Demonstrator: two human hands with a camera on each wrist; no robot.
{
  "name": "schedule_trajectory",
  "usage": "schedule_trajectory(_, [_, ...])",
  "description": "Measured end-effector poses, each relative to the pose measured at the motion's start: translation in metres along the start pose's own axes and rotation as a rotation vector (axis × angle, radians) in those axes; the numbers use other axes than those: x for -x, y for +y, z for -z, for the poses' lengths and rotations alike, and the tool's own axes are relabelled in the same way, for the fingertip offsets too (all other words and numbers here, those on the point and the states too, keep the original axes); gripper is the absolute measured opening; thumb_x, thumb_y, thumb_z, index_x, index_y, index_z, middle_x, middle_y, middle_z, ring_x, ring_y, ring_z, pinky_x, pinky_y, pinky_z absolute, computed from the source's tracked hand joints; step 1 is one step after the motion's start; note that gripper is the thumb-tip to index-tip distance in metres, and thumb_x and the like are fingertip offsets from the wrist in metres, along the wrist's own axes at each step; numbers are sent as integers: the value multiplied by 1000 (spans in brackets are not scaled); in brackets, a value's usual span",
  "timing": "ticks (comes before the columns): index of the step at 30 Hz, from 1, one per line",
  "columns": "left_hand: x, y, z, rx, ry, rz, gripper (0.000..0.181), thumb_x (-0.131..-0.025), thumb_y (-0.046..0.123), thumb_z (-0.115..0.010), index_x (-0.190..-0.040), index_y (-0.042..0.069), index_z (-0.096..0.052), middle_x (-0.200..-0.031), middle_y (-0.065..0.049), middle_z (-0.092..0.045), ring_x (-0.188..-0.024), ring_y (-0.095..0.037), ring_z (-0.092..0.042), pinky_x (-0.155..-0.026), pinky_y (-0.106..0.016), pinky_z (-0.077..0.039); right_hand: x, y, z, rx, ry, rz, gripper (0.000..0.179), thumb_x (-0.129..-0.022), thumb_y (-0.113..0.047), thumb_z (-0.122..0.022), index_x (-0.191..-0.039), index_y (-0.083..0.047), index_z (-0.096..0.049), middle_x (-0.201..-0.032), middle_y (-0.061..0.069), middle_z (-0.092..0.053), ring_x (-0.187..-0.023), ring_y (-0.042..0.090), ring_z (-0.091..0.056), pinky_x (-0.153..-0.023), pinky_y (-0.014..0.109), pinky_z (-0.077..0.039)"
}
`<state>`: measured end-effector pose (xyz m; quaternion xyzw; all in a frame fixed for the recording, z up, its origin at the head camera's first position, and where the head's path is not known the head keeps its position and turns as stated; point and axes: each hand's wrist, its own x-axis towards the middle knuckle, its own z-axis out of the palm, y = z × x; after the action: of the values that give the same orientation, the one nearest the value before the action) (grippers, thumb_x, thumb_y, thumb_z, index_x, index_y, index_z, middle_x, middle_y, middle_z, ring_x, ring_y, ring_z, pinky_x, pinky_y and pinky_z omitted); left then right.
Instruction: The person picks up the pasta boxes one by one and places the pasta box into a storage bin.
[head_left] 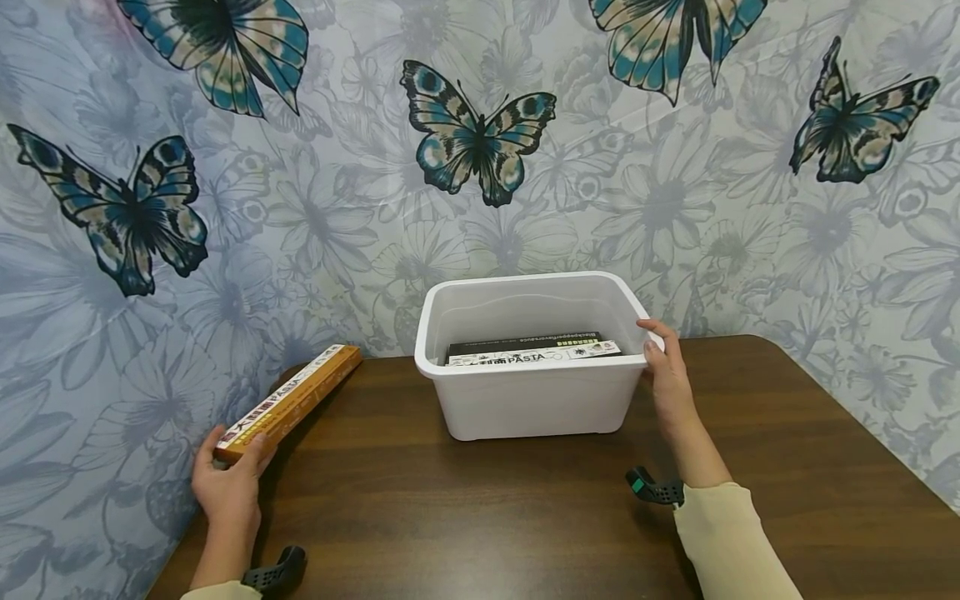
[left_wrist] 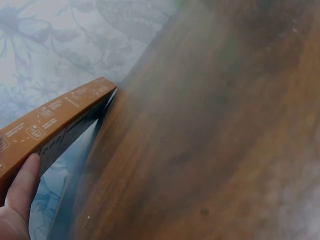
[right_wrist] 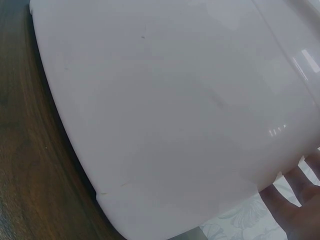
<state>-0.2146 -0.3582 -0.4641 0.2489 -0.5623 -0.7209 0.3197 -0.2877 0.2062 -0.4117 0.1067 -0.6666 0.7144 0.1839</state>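
Note:
At the table's left side my left hand (head_left: pixel 231 483) grips the near end of a long orange pasta box (head_left: pixel 300 400), thumb on one side and fingers on the other. The box slants away toward the back, its white lettered face upward. In the left wrist view the orange box (left_wrist: pixel 55 117) shows its printed side, with a finger against its lower edge. My right hand (head_left: pixel 670 383) holds the right rim of a white plastic bin (head_left: pixel 536 408). Inside the bin lie a black box (head_left: pixel 517 343) and a white-faced box marked PASTA (head_left: pixel 540 356). The bin's wall (right_wrist: pixel 165 110) fills most of the right wrist view.
The bin stands on a dark brown wooden table (head_left: pixel 450 517) near its back edge. Behind and to the left hangs a butterfly-and-flower patterned cloth (head_left: pixel 337 208). Dark bands (head_left: pixel 656 487) circle both wrists.

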Motion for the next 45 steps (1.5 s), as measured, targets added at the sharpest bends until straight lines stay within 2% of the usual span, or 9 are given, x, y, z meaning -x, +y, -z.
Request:
schedule_trajectory(3, [-1, 0, 0, 28, 4, -2, 77, -86, 5, -75, -152, 21, -39, -133, 3, -38, -135, -34, -42, -72, -17, -56, 0, 0, 0, 5, 2, 3, 44, -105, -27, -35, -146, -12, -37, -146, -6, -37, -129, 19, -38, -95, 36, -33])
schedule_trajectory(7, [-1, 2, -1, 65, 11, -17, 77, -85, 1, -75, -151, 19, -40, -129, 5, -38, -123, -26, -49, -70, -18, -57, 0, 0, 0, 4, 4, 5, 44, -105, -28, -35, -146, -14, -39, -145, -6, -37, -127, 18, -39, -94, 36, -34])
schedule_trajectory(10, [0, 5, -3, 98, 25, -29, 77, -84, -1, -75, -151, 18, -41, -133, 3, -37, -117, -22, -50, -69, -19, -57, 0, 0, 0, 6, 3, 2, 44, -104, -28, -35, -146, -14, -39, -144, -6, -37, -125, 18, -40, -92, 34, -36])
schedule_trajectory(16, [4, 11, -9, 142, 40, -60, 75, -85, -2, -74, -149, 16, -42, -140, -1, -35, -119, -22, -48, -68, -20, -57, -1, 1, -1, -2, 0, 11, 43, -104, -27, -35, -145, -15, -40, -143, -6, -37, -124, 18, -41, -90, 31, -37])
schedule_trajectory(25, [15, 23, -21, 139, -11, -122, 72, -86, -1, -73, -149, 14, -42, -143, -3, -35, -126, -27, -46, -68, -19, -56, -2, 1, -2, -5, 8, 11, 43, -104, -26, -35, -145, -14, -40, -142, -7, -38, -123, 18, -41, -91, 30, -37])
schedule_trajectory(34, [31, 41, -36, 251, -59, -204, 70, -82, -9, -74, -144, 9, -47, -130, -2, -42, -113, -23, -55, -69, -22, -57, -1, 0, -1, -1, 1, 8, 42, -104, -27, -35, -144, -16, -41, -143, -6, -38, -125, 17, -40, -92, 33, -36])
schedule_trajectory(42, [44, 53, -47, 357, -122, -271, 66, -82, -15, -71, -140, 9, -50, -131, -9, -42, -116, -25, -57, -72, -26, -58, 0, 0, 0, -5, -1, 14, 42, -105, -27, -35, -144, -15, -41, -143, -6, -38, -125, 18, -41, -91, 30, -38])
schedule_trajectory(45, [49, 57, -50, 368, -144, -292, 65, -82, -14, -71, -140, 8, -50, -131, -10, -42, -117, -26, -57, -73, -27, -58, 0, 0, 0, -3, 0, 15, 42, -105, -27, -35, -144, -15, -41, -142, -7, -38, -124, 18, -42, -91, 30, -38])
